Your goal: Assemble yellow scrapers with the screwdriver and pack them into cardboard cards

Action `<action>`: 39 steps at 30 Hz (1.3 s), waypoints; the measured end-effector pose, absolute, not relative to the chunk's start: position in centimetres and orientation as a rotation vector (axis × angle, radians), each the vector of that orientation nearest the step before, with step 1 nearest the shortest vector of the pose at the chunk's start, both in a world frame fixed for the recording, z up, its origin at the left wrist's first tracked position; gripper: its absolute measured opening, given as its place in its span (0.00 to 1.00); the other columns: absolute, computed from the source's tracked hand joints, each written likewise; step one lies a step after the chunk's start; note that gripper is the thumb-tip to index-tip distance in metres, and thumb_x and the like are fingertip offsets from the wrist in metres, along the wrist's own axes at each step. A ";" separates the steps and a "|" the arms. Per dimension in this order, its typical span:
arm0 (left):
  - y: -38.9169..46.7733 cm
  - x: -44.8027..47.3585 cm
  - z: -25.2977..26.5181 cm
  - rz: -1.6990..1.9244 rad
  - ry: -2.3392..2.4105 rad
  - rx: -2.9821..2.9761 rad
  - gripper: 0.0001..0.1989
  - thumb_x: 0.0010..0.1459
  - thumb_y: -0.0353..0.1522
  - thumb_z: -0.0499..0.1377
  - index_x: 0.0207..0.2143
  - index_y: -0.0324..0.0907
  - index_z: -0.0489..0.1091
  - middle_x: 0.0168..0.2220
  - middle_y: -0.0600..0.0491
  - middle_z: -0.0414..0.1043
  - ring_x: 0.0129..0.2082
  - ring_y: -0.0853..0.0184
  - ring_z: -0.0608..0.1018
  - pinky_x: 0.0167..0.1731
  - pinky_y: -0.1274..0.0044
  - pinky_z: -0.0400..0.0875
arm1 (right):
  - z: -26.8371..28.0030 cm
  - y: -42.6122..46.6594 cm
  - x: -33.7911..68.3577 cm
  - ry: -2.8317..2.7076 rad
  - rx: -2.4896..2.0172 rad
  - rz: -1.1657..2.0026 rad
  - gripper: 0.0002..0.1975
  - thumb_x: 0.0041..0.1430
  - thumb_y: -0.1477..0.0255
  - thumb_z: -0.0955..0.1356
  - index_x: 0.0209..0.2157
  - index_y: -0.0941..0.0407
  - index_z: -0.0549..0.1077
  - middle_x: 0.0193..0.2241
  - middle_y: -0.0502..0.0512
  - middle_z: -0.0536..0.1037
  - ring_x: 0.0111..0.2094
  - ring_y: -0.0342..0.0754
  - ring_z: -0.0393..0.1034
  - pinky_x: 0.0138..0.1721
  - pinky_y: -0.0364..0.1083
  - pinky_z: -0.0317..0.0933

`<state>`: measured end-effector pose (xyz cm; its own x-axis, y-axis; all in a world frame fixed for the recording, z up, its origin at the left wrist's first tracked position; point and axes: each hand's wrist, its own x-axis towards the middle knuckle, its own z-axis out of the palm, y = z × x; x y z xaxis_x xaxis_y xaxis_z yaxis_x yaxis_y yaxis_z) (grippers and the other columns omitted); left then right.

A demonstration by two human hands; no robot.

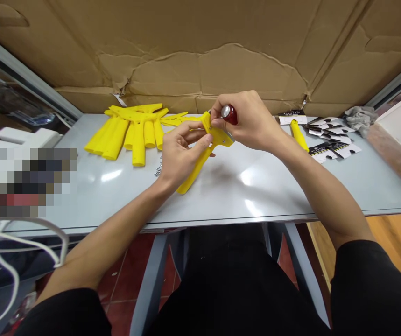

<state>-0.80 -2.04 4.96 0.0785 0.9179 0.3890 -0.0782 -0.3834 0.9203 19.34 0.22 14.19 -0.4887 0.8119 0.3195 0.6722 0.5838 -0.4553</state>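
Note:
A yellow T-shaped scraper (197,171) is gripped in my left hand (182,151), its handle slanting down toward the table's front. Fingers and thumb of that hand close around it just below the wide head. Small metal screws show on the head. In my right hand (252,121) is a screwdriver (229,115) with a dark red handle, its shiny butt end facing me. The thumb and forefinger of this hand pinch at the scraper's head; what lies between their tips is hidden. Loose screws (158,167) lie on the table behind my left wrist.
Several yellow scraper handles (138,144) are piled at the back left, beside thin yellow pieces (175,120). Printed cards (336,148), another yellow handle (298,135) and a grey cloth (361,116) lie at right. Cardboard (221,70) walls the back. White cables (14,238) hang at left.

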 end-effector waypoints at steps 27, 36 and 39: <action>-1.6 -1.3 4.5 1.472 0.906 1.315 0.27 0.53 0.50 0.85 0.44 0.44 0.82 0.42 0.50 0.89 0.40 0.58 0.92 0.34 0.69 0.94 | 13.1 -0.4 18.1 -2.293 -1.100 0.344 0.07 0.73 0.74 0.69 0.49 0.57 0.78 0.50 0.56 0.84 0.47 0.46 0.76 0.51 0.45 0.66; -2.1 -1.4 4.4 1.557 0.859 1.476 0.23 0.61 0.52 0.81 0.42 0.46 0.84 0.38 0.53 0.88 0.35 0.60 0.91 0.29 0.71 0.92 | 14.4 -0.3 19.0 -2.098 -0.977 0.663 0.13 0.66 0.71 0.78 0.46 0.56 0.74 0.42 0.52 0.83 0.40 0.41 0.73 0.42 0.41 0.64; -2.5 -1.4 4.2 1.682 0.782 1.634 0.17 0.64 0.48 0.80 0.43 0.47 0.86 0.40 0.53 0.89 0.34 0.61 0.91 0.28 0.72 0.90 | 15.7 -0.5 20.2 -1.896 -0.847 0.908 0.18 0.71 0.56 0.77 0.42 0.54 0.72 0.36 0.50 0.80 0.31 0.38 0.63 0.29 0.40 0.55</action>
<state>-1.40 -2.55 4.18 -0.0045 0.7951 0.6065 -0.0493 -0.6059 0.7940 20.24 -0.54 15.71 -0.4119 0.8206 0.3961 0.2057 0.5072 -0.8369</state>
